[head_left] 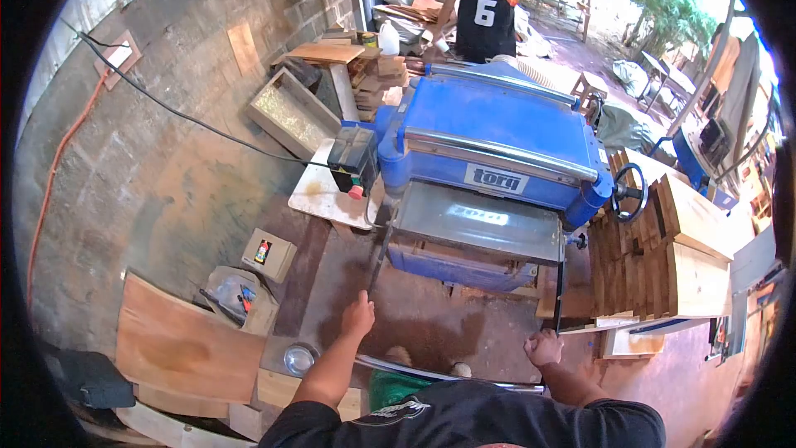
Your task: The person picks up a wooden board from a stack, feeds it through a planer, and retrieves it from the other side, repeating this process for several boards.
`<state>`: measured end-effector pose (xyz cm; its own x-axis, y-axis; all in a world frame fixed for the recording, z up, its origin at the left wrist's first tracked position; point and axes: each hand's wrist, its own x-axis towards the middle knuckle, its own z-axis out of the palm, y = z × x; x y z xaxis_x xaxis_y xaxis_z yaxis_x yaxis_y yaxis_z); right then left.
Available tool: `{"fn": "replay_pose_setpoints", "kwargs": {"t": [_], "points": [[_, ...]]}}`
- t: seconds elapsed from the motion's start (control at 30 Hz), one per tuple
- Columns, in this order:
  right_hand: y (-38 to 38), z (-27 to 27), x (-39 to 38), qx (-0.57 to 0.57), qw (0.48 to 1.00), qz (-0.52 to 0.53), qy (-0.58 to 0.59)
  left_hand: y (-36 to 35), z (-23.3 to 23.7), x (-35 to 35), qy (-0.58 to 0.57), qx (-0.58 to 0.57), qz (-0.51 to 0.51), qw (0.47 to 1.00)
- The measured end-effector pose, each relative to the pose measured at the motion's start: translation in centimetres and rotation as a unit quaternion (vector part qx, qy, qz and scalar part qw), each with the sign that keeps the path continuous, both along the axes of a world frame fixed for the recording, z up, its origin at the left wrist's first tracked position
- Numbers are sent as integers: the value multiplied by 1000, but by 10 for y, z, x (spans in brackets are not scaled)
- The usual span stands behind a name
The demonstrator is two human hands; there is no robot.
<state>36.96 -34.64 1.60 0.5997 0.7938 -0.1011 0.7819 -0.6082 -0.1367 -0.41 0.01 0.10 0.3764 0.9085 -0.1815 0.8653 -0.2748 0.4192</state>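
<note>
In front of me stands a blue thickness planer (497, 124) marked "torq", with a shiny metal bed (477, 220). Dark side bars run from the bed toward me, with a metal roller (452, 371) across their near end, close to my waist. My left hand (358, 314) is closed at the left side bar (378, 270). Around the right side bar (560, 294), my right hand (545, 348) is closed, knuckles up. The palms and the undersides of both grips are hidden. No board shows on the bed.
Thick boards are stacked (655, 257) right of the planer, near its handwheel (629, 192). A switch box (352, 158) with a red button stands left. Beyond the machine is another person (486, 12). A plywood sheet (182, 340) and small boxes (269, 255) lie by the wall.
</note>
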Motion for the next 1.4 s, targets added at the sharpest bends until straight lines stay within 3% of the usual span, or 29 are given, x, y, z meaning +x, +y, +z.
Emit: {"fn": "replay_pose_setpoints", "kwargs": {"t": [0.13, 0.33, 0.37, 0.43, 0.47, 0.5, 0.53, 0.63, 0.67, 0.7, 0.73, 0.77, 0.8, 0.83, 0.87, 0.9, 0.97, 1.07, 1.17, 1.27, 1.3, 1.4], "points": [[4, -3, 1, 17, 1000, -23, 11, 3, -2, -1, -24, -18, -1, 1000], [42, -7, -33, -175, 964, -196, 49, 9, -34, -10, -176, -107, -5, 978], [50, -11, -43, -178, 963, -197, 47, 11, -39, -8, -198, -157, 10, 968], [72, -20, -69, -191, 973, -93, 86, 12, -69, -5, -268, -207, 34, 940], [76, -40, -78, -132, 970, -120, 167, 12, -73, -3, -272, -203, 34, 940], [84, -36, -95, -133, 969, -125, 169, 11, -75, -4, -276, -201, 33, 940], [94, -33, -115, -110, 964, -106, 217, 16, -62, -6, -269, -279, 22, 922], [121, -15, -160, -85, 950, -71, 293, 36, -79, -9, -259, -322, -68, 908], [115, -8, -170, -80, 943, -55, 319, 53, -75, -7, -267, -287, -91, 915], [110, -17, -173, -96, 936, -53, 335, 66, -51, -3, -413, -211, -51, 885], [99, -29, -171, -108, 928, -57, 352, 95, -19, 7, -477, -179, -64, 858], [93, -11, -180, -112, 929, -99, 338, 129, 27, 9, -458, -230, -102, 852], [94, 14, -186, -118, 928, -138, 326, 152, 56, 21, -495, -206, -65, 842], [84, 20, -186, -113, 930, -168, 306, 186, 6, 37, -542, -195, 39, 817], [74, 20, -186, -109, 934, -191, 283, 206, 27, 45, -558, -188, 69, 805], [64, 21, -186, -96, 930, -215, 282, 230, 19, 61, -623, -130, 64, 769], [44, 25, -190, -13, 941, -251, 225, 234, 79, 77, -641, -193, 137, 730], [35, 48, -207, 8, 927, -290, 236, 270, 52, 98, -627, -228, 40, 744], [30, 41, -214, 18, 924, -297, 242, 271, 46, 108, -628, -167, 72, 757], [29, 32, -223, 63, 964, -208, 151, 268, 56, 103, -601, -168, 79, 777], [27, 29, -221, 61, 967, -194, 154, 267, 57, 101, -622, -179, 54, 761], [32, 36, -217, -4, 963, -209, 167, 269, 54, 108, -598, -125, 104, 785]]}}
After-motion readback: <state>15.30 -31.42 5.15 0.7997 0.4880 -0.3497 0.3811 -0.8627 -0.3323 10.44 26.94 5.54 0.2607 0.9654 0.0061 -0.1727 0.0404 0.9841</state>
